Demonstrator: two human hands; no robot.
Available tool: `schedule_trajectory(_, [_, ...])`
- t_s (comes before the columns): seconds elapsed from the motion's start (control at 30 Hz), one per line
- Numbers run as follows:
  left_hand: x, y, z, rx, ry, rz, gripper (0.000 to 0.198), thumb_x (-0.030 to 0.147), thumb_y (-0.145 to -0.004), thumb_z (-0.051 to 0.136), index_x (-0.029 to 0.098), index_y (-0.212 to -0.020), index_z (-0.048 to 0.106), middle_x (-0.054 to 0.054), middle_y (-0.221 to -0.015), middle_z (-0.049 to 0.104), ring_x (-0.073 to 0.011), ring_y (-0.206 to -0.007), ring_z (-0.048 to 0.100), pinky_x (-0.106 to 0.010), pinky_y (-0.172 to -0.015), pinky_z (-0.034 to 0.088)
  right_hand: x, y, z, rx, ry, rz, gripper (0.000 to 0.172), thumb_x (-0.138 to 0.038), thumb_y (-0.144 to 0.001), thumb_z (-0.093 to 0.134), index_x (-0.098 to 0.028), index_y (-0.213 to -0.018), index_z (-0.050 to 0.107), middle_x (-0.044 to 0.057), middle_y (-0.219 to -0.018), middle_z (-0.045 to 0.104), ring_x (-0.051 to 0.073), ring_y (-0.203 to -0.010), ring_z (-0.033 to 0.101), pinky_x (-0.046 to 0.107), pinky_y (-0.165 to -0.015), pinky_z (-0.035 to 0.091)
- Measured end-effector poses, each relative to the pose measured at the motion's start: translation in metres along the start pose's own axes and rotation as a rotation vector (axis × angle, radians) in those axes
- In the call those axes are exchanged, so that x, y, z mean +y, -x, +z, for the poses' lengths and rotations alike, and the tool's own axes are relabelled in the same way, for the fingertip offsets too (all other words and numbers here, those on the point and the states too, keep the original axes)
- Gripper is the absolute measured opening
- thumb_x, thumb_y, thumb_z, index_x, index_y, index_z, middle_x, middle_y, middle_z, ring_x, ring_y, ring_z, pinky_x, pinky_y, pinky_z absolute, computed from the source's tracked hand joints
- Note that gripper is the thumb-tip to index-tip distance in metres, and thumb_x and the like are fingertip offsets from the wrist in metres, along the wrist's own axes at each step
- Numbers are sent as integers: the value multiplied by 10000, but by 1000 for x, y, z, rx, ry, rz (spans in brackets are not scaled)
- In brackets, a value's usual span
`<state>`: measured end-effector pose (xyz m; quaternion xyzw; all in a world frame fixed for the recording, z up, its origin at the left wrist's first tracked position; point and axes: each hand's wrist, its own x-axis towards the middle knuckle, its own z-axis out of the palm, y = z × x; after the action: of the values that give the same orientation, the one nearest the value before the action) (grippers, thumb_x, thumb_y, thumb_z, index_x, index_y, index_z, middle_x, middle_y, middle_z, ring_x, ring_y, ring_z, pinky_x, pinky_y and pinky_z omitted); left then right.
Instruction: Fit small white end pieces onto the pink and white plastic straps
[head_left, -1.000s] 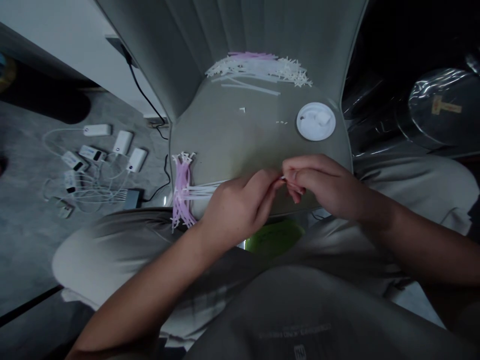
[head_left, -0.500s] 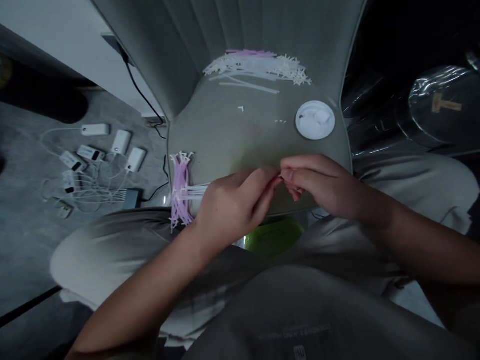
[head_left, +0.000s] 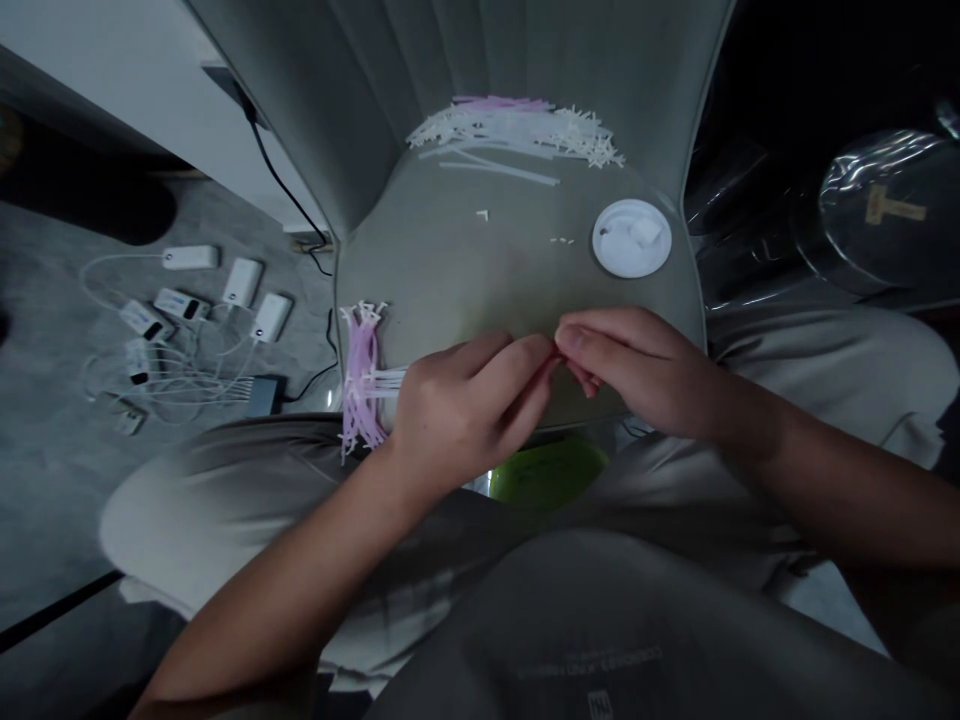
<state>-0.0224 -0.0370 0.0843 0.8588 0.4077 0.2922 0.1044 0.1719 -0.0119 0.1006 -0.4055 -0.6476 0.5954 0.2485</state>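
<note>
Both hands meet over the front of the grey chair seat, their fingertips pinched together. My left hand is closed, with thumb and forefinger at the meeting point. Facing it, my right hand is also closed in a pinch. Whatever lies between the fingertips is hidden or too small to name. Thin white sticks run in under my left hand; whether it holds them I cannot tell. At their left end is a bunch of purple sticks with white tips, lying crosswise to them.
A pile of white and purple sticks lies at the seat's back. Small white bits and a white L-shaped piece are nearer. A round white dish holds white material. Below is a green basin; white power banks with cables lie left.
Both hands have shifted slightly left, still pinched together at the fingertips. The surrounding things look the same.
</note>
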Motion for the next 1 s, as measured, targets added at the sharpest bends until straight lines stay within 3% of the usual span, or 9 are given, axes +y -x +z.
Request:
schedule_trajectory(0.27, [3, 0, 2, 69, -25, -46, 102, 215, -885, 582, 174, -975, 606, 10, -684, 622, -93, -556, 539, -232, -524, 364, 7, 0, 6, 77, 36, -34, 384, -388, -985, 432, -178, -667, 479, -39, -598, 456, 82, -584, 454, 244, -562, 337])
schedule_trajectory(0.53, [5, 2, 6, 19, 37, -131, 156, 238, -945, 440, 167, -937, 579, -33, -750, 672, -132, -640, 621, -252, -573, 443, 6, -4, 8, 114, 28, -92, 391, -395, -987, 427, -182, -663, 476, -36, -599, 476, 79, -568, 460, 230, -549, 358])
schedule_trajectory(1.0, [10, -3, 10, 74, 339, -221, 176, 211, -986, 406, 167, -965, 575, -28, -836, 658, -103, -732, 612, -232, -677, 499, 2, -8, 9, 156, 113, -249, 412, -405, -1000, 379, -188, -653, 429, -1, -678, 494, 115, -680, 469, 283, -665, 358])
